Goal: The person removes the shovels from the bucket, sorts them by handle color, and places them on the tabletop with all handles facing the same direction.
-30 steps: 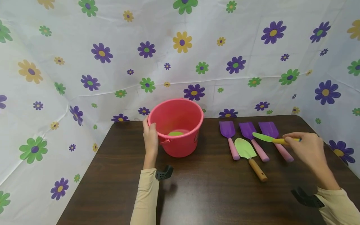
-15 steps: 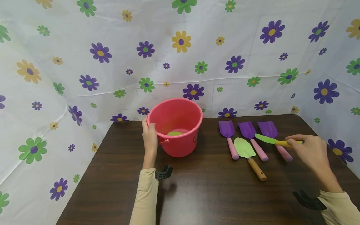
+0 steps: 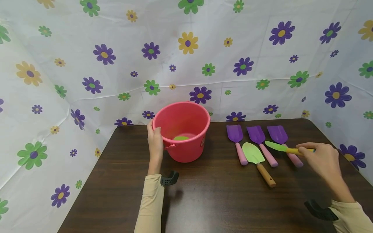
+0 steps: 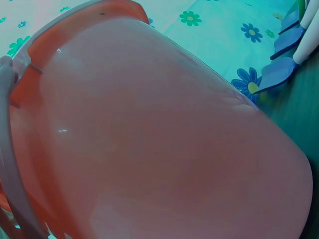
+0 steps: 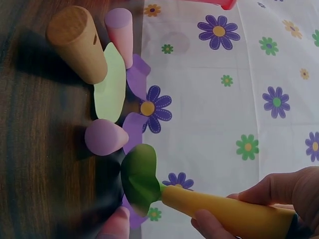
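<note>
My left hand [image 3: 155, 142] grips the left rim of a pink bucket [image 3: 189, 150], fingers outside and thumb over the edge. Something green [image 3: 181, 138] lies at the bucket's bottom; its kind cannot be made out. In the left wrist view the bucket wall [image 4: 164, 134] fills most of the picture. At the right, my right hand [image 3: 323, 158] holds a small trowel [image 3: 294, 151] by its yellow handle, green blade pointing left. The right wrist view shows fingers and thumb around that trowel's handle [image 5: 214, 206]. It hovers over the rightmost purple shovel [image 3: 277, 133].
Two more purple shovels with pink handles, the middle one [image 3: 256, 134] and the left one [image 3: 234, 132], lie in the row. A green trowel with a wooden handle [image 3: 265, 174] lies before them on the dark table [image 3: 221, 200]. Behind hangs a flowered sheet [image 3: 122, 74].
My right hand, with the small trowel in it, has shifted slightly right and down. The left hand and bucket have stayed in place.
</note>
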`<state>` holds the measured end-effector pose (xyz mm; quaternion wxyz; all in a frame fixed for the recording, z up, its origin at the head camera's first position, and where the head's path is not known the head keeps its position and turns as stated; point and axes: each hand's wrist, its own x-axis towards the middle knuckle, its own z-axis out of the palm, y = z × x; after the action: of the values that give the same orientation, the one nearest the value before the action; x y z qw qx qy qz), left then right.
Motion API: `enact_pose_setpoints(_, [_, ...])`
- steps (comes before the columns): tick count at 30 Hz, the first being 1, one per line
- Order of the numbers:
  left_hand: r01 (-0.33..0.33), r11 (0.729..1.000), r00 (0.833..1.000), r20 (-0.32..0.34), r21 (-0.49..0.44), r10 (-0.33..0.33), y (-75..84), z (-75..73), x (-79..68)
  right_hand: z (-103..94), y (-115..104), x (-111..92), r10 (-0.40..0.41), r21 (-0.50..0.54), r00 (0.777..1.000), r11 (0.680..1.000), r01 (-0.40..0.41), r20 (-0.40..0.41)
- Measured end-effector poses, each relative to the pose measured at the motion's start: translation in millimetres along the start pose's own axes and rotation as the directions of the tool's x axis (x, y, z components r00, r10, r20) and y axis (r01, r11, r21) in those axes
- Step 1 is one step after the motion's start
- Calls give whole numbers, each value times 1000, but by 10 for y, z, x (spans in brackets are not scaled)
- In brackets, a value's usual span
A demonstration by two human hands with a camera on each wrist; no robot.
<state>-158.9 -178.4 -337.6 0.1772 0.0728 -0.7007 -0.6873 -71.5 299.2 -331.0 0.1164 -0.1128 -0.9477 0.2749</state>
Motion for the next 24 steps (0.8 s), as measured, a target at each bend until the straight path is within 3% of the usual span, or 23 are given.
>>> enact_pose_setpoints(24, [2, 1000, 1000, 3, -1, -2, -1, -4, 8, 84, 128, -96, 0, -8, 998, 1000, 0, 63])
